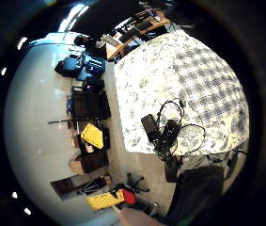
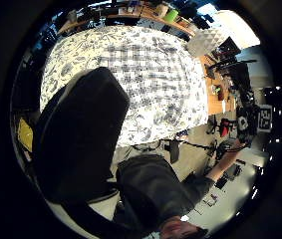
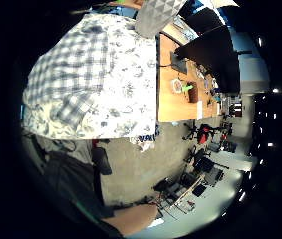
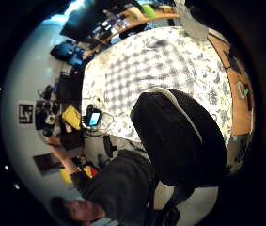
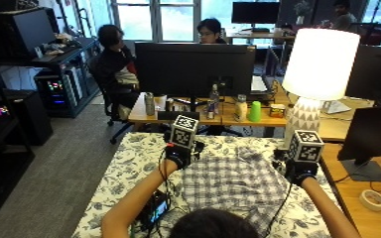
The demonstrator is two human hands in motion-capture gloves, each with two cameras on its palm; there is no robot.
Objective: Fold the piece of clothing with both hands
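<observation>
Nearest the camera, head blocking the near hem of plaid shirt; rest spread flat on floral tablecloth. Farther out, both forearms stretched forward, raised above the table. Left hand just beyond the shirt's far left corner, right hand off its right edge. Fingers lost under the gloves and from behind, so can't tell how far either is open, or whether cloth is held. Beyond, white lamp and dark monitor.
</observation>
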